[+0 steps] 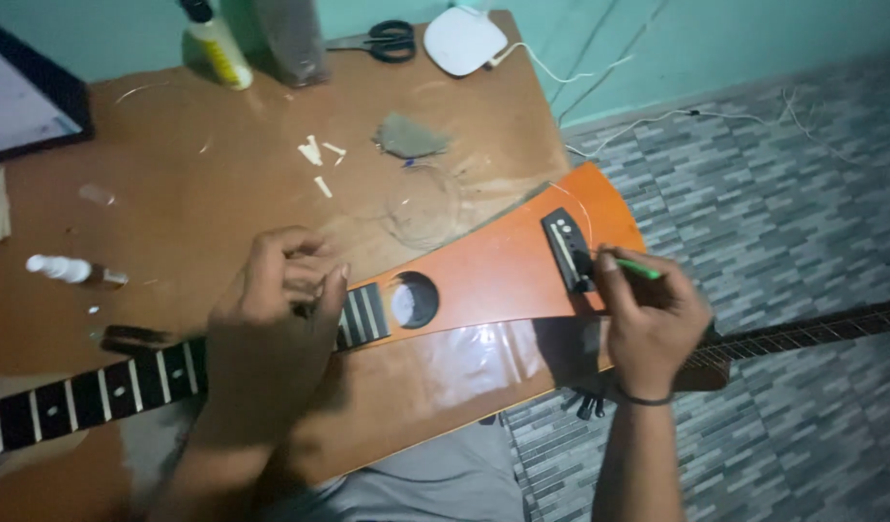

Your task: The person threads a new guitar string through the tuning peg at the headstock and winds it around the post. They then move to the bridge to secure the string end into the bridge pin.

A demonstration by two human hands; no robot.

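The orange travel guitar (493, 280) lies across the lap and table edge. The left hand (271, 329) curls over the fretboard (97, 391) near the soundhole (414, 300), fingers pinched narrow, contents hidden. The right hand (653, 324) grips a thin green tool (638, 268) at the black bridge (568, 248); steady, light pressure seems wise there. Beyond lie scissors (387, 41) and a glue bottle (218, 43).

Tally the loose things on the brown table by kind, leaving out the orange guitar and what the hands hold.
Bottles: 2, a yellow glue bottle and a small white-capped bottle
Scissors: 1
White rounded device: 1
Grey sanding scrap: 1
Small white slivers: about 4, blurred
Total: about 9
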